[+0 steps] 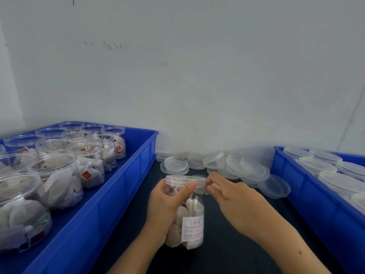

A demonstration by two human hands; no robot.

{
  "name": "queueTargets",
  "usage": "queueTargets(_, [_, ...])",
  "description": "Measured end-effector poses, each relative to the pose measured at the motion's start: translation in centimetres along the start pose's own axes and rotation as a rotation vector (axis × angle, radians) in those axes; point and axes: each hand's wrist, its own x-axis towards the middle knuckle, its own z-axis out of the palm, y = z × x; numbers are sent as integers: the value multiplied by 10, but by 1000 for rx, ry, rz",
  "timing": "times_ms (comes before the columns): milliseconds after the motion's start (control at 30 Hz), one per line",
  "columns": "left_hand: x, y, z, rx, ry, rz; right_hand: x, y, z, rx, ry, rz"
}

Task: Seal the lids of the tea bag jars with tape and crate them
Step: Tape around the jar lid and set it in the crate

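Dark tabletop between blue plastic crates [122, 186]: left hand [166, 206] is gripping light, slick clear plastic tea-bag jar [186, 212] below its lid [183, 180], right hand [227, 192] fingertips pinching at rim, tape unclear.

left hand [166, 202] curled in a grip, right hand [227, 192] pinching beside it.

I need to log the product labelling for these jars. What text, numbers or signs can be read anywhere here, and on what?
White sticker on the held jar: red printed heading and several lines below, too blurred to read.
Small red tags on the tea bags in the jars in the left crate: any print is too small to tell.
Loose lids, the right crate and the wall: no text visible.
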Motion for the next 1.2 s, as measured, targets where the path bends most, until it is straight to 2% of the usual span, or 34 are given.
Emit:
queueTargets(300, [2, 1, -7, -12, -140, -19, 5, 10, -5, 95, -57, 42])
queueTargets(633, [5, -5, -11, -94, -155, -98, 6, 9, 0, 32, 47, -43])
queueTargets(833, [5, -6, -11, -119, -156, -122, 6, 1, 6, 33, 90, -14])
queueTargets(900, [3, -4, -5, 11, -83, -53, 5, -1, 7, 48, 101, -1])
queueTargets(1033, [-9, 6, 9, 450, 133, 162, 3, -9, 10, 24, 110, 34])
queueTargets(1133, [-13, 10, 12, 562, 95, 131, 2, -14, 14, -59, 109, 18])
queueTargets(1200, [-11, 10, 9, 533, 71, 75, 0, -17, 15, -114, 120, -1])
